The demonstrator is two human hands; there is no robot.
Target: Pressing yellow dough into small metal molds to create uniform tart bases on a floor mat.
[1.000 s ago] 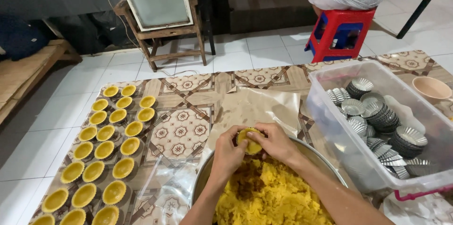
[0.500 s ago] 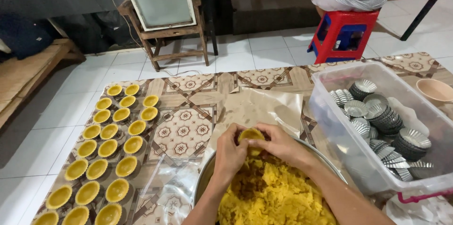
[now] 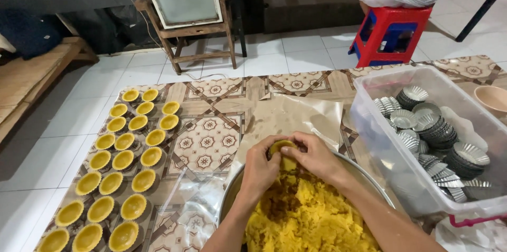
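My left hand (image 3: 260, 166) and my right hand (image 3: 312, 155) are pressed together around a small tart mould lined with yellow dough (image 3: 280, 148), thumbs on its rim. They hover over the far edge of a big metal bowl (image 3: 230, 197) heaped with crumbly yellow dough (image 3: 309, 219). The mould itself is mostly hidden by my fingers.
Rows of dough-lined tart shells (image 3: 122, 160) lie on the patterned mat (image 3: 208, 141) at left. A clear plastic tub (image 3: 369, 128) of stacked empty metal moulds (image 3: 433, 136) stands at right. Brown paper (image 3: 296, 117) lies beyond the bowl. A person sits on a red stool (image 3: 392, 33); a wooden stand (image 3: 190, 35) is behind.
Both hands stay at the bowl's far edge, fingers shifting slightly around the mould as they press the dough. The view has tilted a little.
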